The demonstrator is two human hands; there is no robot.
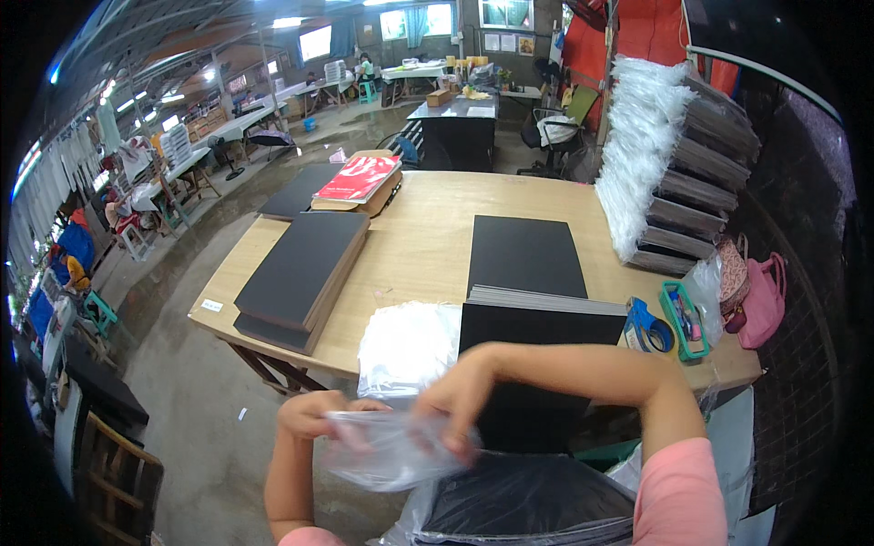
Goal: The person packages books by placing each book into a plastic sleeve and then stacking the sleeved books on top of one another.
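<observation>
Seen from above, a person in pink sleeves works at a wooden table; both hands are in front of the near edge, at a thin clear plastic bag. The left hand has its fingers closed together on the bag's upper left part; the right hand bends in from the other side, its fingers at the bag's right part and blurred, so I cannot tell whether they pinch the film or are inside it. The bag hangs crumpled between the hands, above and partly left of a black plastic-covered stack at the lower edge; just beyond the hands, on the table, lies a white shiny pile, probably more bags; beside it, to the right, is a black stack with pale layered edges, and behind that lies a flat black board. Further left rests a thick stack of black boards; at the right are a blue tape dispenser and a green tray of pens.

The step in hand looks like opening or straightening a bag; the next move seems to call for spreading its mouth, with the left pinch held firm, so that a board could slide in without tearing the film.
</observation>
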